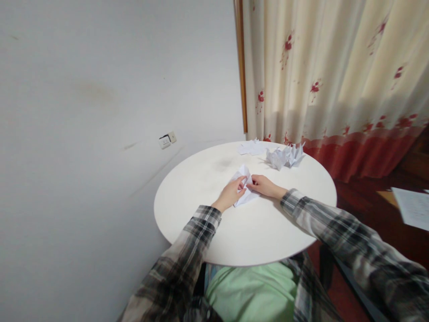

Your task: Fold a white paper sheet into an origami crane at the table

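Observation:
A folded sheet of white paper [248, 197] lies on the round white table [187, 192], its pointed top facing away from me. From the left, my left hand [232, 193] grips the paper's edge with curled fingers. My right hand [265, 185] pinches the opposite side, thumb and fingers close together. Both hands meet near the middle of the paper, and parts of the folds are hidden under the fingers.
Folded white paper pieces [284, 156] cluster at the table's back right. Flat white paper [251, 147] lies beside them at the far edge. A wall with a socket [164, 142] borders the left, and a flowered curtain [321, 80] hangs behind. Papers [412, 206] sit lower at right.

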{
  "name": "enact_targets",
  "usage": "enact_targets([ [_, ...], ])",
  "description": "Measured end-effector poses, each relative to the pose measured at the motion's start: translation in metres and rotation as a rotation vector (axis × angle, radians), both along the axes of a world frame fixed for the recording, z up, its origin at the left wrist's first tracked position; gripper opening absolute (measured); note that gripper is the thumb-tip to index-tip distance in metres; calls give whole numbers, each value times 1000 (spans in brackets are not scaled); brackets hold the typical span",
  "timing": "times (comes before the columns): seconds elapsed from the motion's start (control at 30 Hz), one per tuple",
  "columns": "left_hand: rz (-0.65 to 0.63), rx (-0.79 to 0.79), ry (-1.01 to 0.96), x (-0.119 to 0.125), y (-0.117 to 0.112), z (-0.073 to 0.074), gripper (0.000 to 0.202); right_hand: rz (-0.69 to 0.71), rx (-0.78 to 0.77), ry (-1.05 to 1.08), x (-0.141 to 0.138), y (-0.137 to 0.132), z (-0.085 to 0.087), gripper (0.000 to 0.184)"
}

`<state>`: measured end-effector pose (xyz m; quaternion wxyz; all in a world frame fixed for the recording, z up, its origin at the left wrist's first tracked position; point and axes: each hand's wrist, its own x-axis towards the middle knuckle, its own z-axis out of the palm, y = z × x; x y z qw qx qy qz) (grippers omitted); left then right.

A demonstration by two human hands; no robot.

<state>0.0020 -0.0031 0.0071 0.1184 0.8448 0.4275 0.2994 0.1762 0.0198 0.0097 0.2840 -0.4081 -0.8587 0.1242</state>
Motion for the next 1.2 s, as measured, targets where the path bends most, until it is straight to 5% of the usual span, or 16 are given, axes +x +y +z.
enact_targets([
  [1.2, -14, 29, 5, -2, 2, -3, 45, 23, 24, 14, 0, 3, -3, 22],
])
